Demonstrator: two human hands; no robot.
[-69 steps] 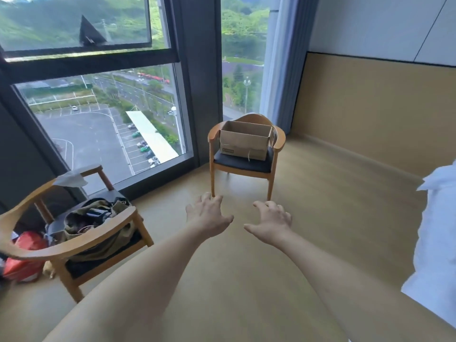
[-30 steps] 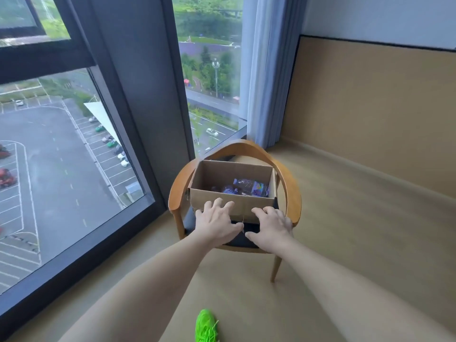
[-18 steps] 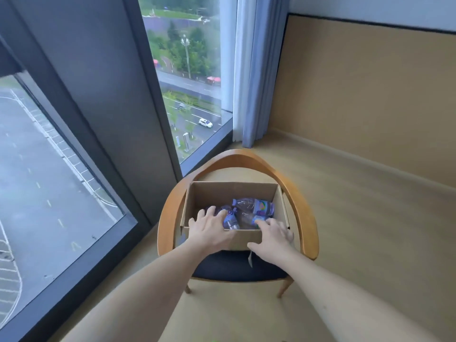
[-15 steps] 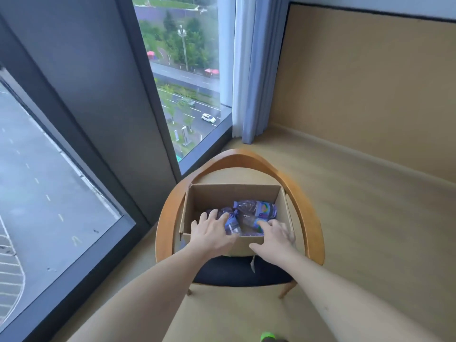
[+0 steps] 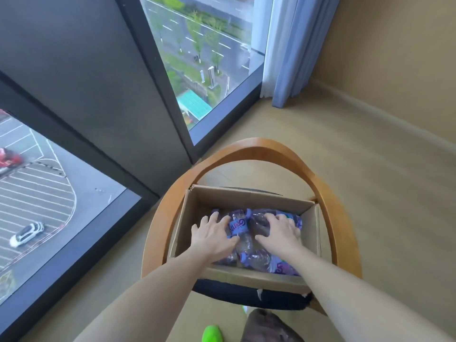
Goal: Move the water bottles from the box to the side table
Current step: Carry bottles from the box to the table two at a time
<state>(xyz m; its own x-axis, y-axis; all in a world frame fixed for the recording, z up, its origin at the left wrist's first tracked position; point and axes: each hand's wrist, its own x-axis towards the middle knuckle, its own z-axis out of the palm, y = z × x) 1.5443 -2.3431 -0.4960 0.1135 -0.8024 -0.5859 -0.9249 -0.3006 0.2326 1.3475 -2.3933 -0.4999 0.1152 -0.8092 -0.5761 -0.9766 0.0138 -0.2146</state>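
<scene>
Box: we see an open cardboard box [image 5: 202, 203] sitting on the dark seat cushion [image 5: 249, 292] of a wooden armchair [image 5: 259, 146], its top flaps out of the way and the inside in plain view.
Water bottles: the water bottles [image 5: 243, 245] lie on their sides on the box floor, clear plastic with purple-blue labels, packed close together; we cannot count them exactly.
Left hand: our left hand [image 5: 213, 236] reaches down into the left half of the box, fingers spread and laid flat over a bottle, thumb against the labelled bottle in the middle; it touches but does not clasp anything that we can see.
Right hand: our right hand [image 5: 280, 234] reaches into the right half, fingers spread and lying on top of the bottles there, likewise released rather than clenched.
Arms: both bare forearms cross the near wall of the box.
Chair: its curved backrest arches round the far side of the box, and the armrests run along the left and right.
Floor: a tan floor [image 5: 385, 193] lies round the chair; a bright green shoe [image 5: 212, 334] shows at the near edge.
Window: a tall window [image 5: 202, 53] with dark frames stands far left, looking down on a road and a car park.
Curtain: a pale blue curtain [image 5: 288, 45] hangs in the far corner, right of the glass.
</scene>
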